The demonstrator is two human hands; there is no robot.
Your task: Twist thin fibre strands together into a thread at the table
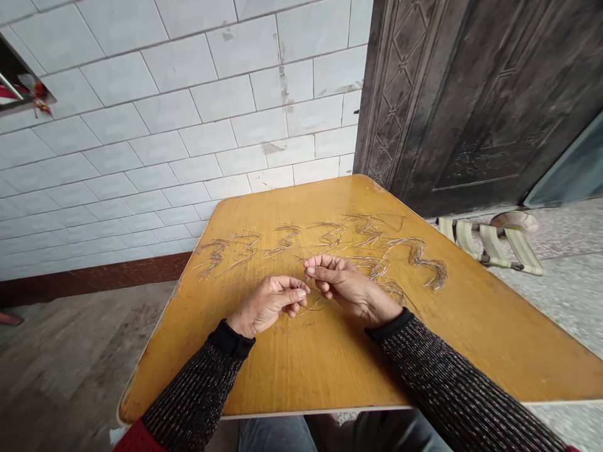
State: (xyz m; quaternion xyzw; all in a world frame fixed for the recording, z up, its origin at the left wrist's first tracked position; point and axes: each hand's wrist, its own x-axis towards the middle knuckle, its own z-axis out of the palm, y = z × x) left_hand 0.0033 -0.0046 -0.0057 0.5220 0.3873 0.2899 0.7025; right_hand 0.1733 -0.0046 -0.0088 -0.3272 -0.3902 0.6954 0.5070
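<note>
Close together over the middle of the table, my left hand and my right hand both pinch a thin wire. Its bent ends show around and below the fingertips; the part inside the fingers is hidden. Just beyond my right hand lies a loose tangle of wires. Several small bunches of zigzag-bent wire, such as one bunch at the left and a larger bunch at the right, lie in a row across the tabletop.
The yellow wooden table has rounded corners and stands near a white tiled wall. A dark carved door is at the back right. On the floor to the right is a seat with pale straps.
</note>
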